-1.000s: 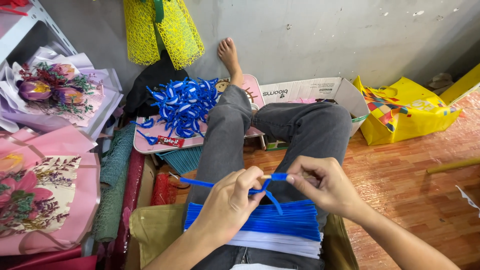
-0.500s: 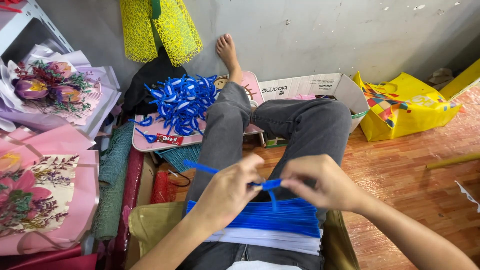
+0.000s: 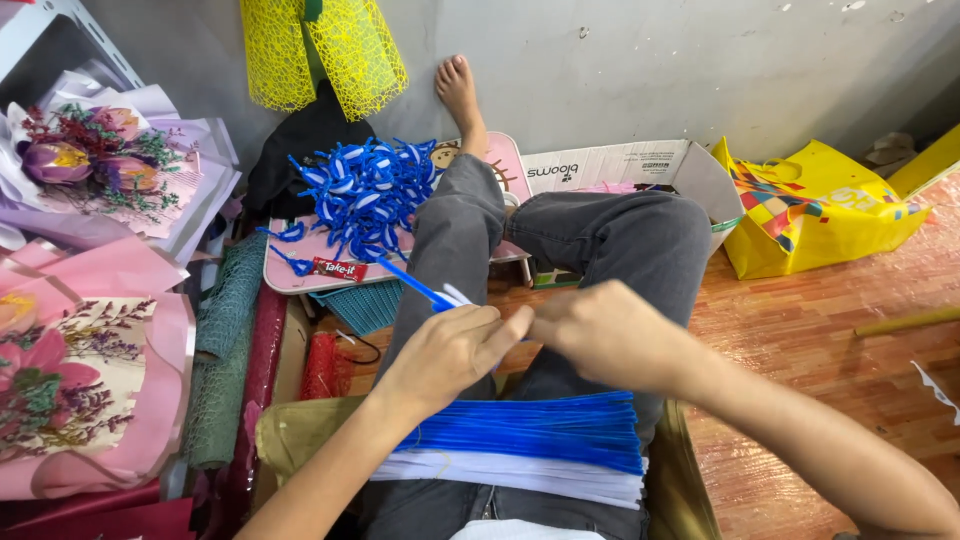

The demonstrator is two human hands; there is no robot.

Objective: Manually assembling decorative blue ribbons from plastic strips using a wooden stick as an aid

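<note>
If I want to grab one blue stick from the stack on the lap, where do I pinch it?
Probably at the right-hand tips of the blue sticks. They lie flat across the lap in a fan, ends spread and free along that edge, so one tip can be pinched from above and slid out sideways. The left ends sit under the left hand and its forearm, and the white sticks lie beneath.

My left hand (image 3: pixel 450 350) sits over my lap, fingers pinched together, thumb pointing right; my right hand (image 3: pixel 600 335) meets it fingertip to fingertip, knuckles up; both forearms angle inward.
</note>
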